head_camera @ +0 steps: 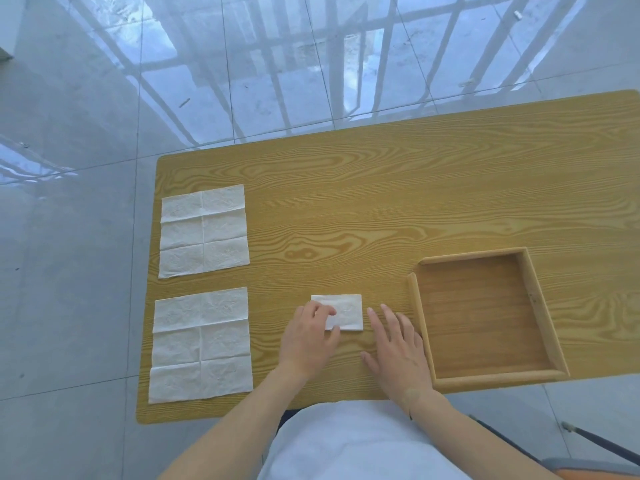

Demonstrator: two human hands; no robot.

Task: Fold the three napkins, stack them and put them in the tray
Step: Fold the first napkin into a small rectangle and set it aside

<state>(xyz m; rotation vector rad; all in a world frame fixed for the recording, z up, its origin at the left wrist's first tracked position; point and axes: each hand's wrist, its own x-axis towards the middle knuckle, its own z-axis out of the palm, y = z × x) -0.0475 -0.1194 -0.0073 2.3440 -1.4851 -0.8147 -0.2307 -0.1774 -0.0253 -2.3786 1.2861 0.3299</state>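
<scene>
Floor: glossy grey tiles [86,306] are reflecting window bars; nothing down there is mattering to you.
Table: wood-grain table [346,202] is carrying everything, its near edge sitting against your lap.
Tray: wooden tray [420,320] is sitting empty at your right, its left wall just beside your right hand.
Far napkin: far napkin [203,231] is lying fully open and flat at the table's left, crease grid showing, not yet folded.
Near napkin: near napkin [201,344] is lying open just below it, close to the table's left and front edges.
Left hand: left hand [308,336] is resting on the folded piece's left end, fingers curled down and pressing it; you're not pinching or lifting anything that I can see.
Right hand: right hand [394,344] is lying flat on bare wood between fold and tray, fingers spread, holding nothing.
Folded napkin: folded napkin [344,311] is sitting as a small white rectangle at front centre, edges looking square, thin embossed tissue, probably very light.
Progress: looks like one of three is done, none stacked or trayed.
Risk 1: fold is likely springing open once you're easing off the press.
Risk 2: tissue is probably sliding or tearing if you're dragging it instead of lifting.
Risk 3: reaching left, your forearm could be sweeping the near napkin off the edge.
</scene>
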